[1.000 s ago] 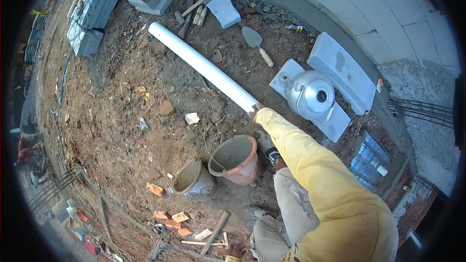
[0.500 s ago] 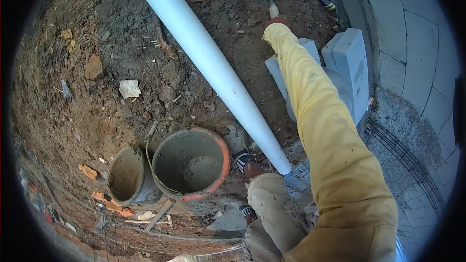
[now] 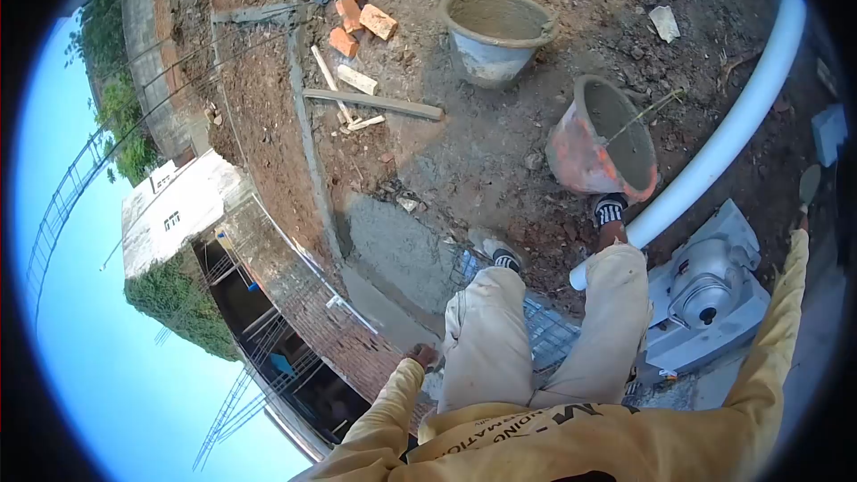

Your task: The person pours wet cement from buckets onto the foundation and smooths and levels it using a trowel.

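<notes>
My right hand [image 3: 802, 218], at the end of a yellow sleeve on the far right, is closed around the handle of a trowel [image 3: 810, 183]. The trowel's blade points away from me. Low in the middle, beside my knee, is my left hand [image 3: 421, 355]; it is small in view and its fingers cannot be made out. Grey mortar lines an orange-stained bucket [image 3: 585, 159] by my foot. A second, whitish bucket [image 3: 491, 58] stands farther off. Between the orange-stained bucket and my right arm lies a long white pipe [image 3: 728, 147].
A rounded metallic object [image 3: 705, 284] sits among pale blocks [image 3: 745, 308] at right. Wire mesh [image 3: 544, 330] lies between my legs. Broken bricks [image 3: 378, 22] and a wooden strip [image 3: 375, 104] are on the soil. A brick wall [image 3: 335, 326] and building stand left.
The view has swung left and tilted, bringing in the building, sky and my left arm. The buckets and pipe now appear farther right. The trowel stays in my right hand.
</notes>
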Action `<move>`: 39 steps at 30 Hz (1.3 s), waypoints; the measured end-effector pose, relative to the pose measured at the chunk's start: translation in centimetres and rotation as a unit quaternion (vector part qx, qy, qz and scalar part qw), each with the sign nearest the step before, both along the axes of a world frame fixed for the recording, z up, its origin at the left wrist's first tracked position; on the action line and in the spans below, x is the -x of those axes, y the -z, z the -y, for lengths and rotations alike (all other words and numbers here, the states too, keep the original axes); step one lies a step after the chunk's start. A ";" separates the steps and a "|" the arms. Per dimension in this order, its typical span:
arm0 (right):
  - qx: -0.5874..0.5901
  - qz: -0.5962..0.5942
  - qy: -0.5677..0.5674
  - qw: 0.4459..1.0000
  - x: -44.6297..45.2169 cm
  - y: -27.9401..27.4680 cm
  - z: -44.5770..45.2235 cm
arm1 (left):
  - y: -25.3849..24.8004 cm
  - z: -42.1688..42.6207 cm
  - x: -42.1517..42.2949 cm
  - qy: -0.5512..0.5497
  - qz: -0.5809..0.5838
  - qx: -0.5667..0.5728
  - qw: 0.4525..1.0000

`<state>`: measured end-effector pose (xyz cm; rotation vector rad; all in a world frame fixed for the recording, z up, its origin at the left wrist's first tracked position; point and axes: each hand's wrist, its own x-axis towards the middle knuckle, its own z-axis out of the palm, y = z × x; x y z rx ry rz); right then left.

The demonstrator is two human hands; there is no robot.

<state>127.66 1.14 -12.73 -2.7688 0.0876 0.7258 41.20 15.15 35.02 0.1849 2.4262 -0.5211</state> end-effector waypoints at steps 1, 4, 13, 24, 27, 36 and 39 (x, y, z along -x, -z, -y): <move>-0.038 -0.004 -0.020 0.999 1.2 -2.2 -0.8 | -0.1 2.7 1.8 -0.009 0.010 -0.010 1.000; -0.143 -0.044 -0.068 0.986 5.8 -9.5 -2.2 | -0.2 11.9 7.1 -0.060 0.038 -0.037 0.997; -0.162 -0.212 -0.452 0.851 29.3 -25.8 -23.5 | 11.3 35.1 18.9 -0.170 0.230 0.050 0.957; 0.119 -0.069 -0.825 0.548 81.0 -45.2 -42.4 | 15.3 41.6 18.6 -0.598 0.204 -0.295 0.717; 0.059 -0.080 -0.853 0.513 88.5 -48.1 -41.9 | 16.1 41.3 18.3 -0.656 0.190 -0.331 0.651; 0.252 0.007 -0.892 0.375 104.3 -45.1 -42.6 | 14.4 38.3 17.3 -0.796 0.151 -0.310 0.497; 0.368 -0.008 -0.821 0.437 112.0 -44.2 -40.0 | 16.7 40.0 18.7 -0.811 0.157 -0.427 0.368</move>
